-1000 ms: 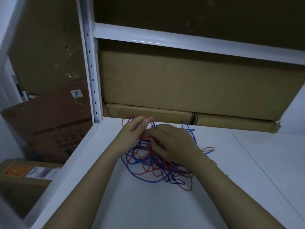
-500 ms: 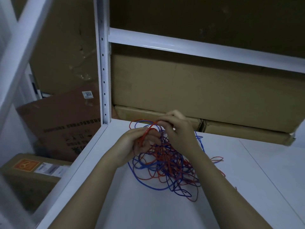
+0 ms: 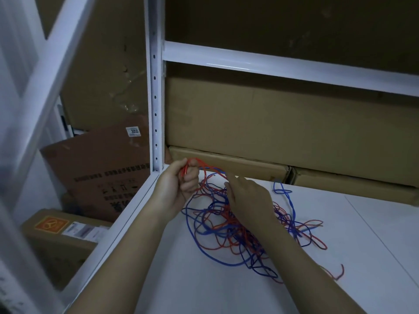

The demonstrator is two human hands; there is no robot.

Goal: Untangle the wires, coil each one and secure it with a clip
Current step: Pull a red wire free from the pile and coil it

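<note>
Tangle of red and blue wires [image 3: 238,227] lies on the white shelf board [image 3: 204,286], under and just beyond both hands. Strands cross many times; single wires cannot be traced through the middle, and how many wires there are cannot be told. Loose loops spread out to the right of the right hand; one red end [image 3: 340,271] curls alone on the board beside the right forearm. One blue loop [image 3: 282,190] sits apart, past the right hand toward the boxes.

Left hand [image 3: 179,184]: fingers curled into a fist round a small bunch of red wire loops [image 3: 189,167], lifted off the board, close to the white upright post [image 3: 155,98]. Strands run down from the fist into the tangle.

Right hand [image 3: 249,200]: back toward camera, over the middle of the tangle, forefinger stretched toward the left hand. Its fingertips and palm side are hidden; whether it grips a strand cannot be told.

The board's left edge runs directly below the left wrist. Bare board lies nearer the camera than the tangle and out to the right. Past the hands, flat cardboard boxes [image 3: 226,162] close the back of the shelf, with a larger carton [image 3: 272,123] on top. Left of the post, lower down, a brown carton with label 3055 [image 3: 133,131]; printing on it too dim to read. Light is low throughout.
</note>
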